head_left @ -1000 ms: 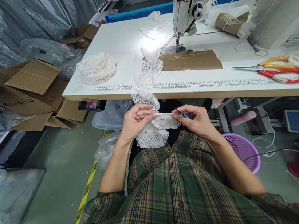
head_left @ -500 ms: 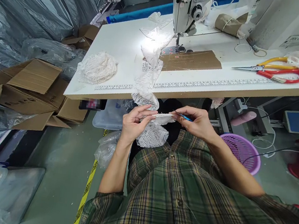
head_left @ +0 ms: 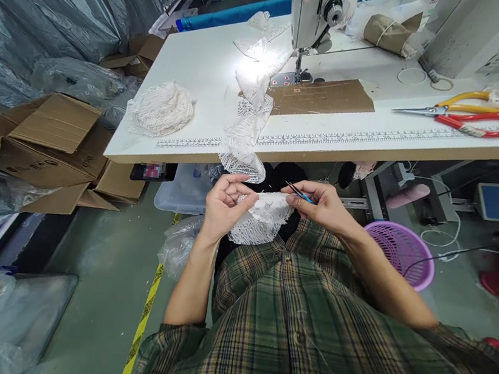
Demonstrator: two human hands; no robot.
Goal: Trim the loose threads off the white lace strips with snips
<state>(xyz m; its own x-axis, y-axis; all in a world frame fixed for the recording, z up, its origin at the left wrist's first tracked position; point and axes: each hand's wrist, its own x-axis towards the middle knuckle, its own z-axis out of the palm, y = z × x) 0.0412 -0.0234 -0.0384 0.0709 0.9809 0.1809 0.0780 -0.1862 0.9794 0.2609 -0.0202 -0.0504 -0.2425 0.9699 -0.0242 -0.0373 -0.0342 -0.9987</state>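
Note:
A strip of white lace (head_left: pixel 263 225) hangs over my lap, its upper edge stretched between my two hands. My left hand (head_left: pixel 227 204) pinches the left end of that edge between thumb and fingers. The right end is pinched by my right hand (head_left: pixel 320 206), which also holds slim blue tweezers (head_left: pixel 306 197) with thin dark tips pointing up and left. More white lace (head_left: pixel 245 149) runs from the table top over its front edge, just above my left hand. Whether it joins the piece in my hands is hidden.
A sewing machine (head_left: pixel 304 22) stands on the white table (head_left: pixel 194 51), with brown card (head_left: pixel 325 98) before its needle. Red-and-yellow-handled scissors (head_left: pixel 465 114) lie right, a lace bundle (head_left: pixel 161 108) left. A purple basket (head_left: pixel 420 268) and open cardboard box (head_left: pixel 52 149) sit below table height.
The lace edge between my hands has been turned, so its flat face shows now instead of a narrow folded edge. The tweezers have tilted more upward. My view has shifted slightly.

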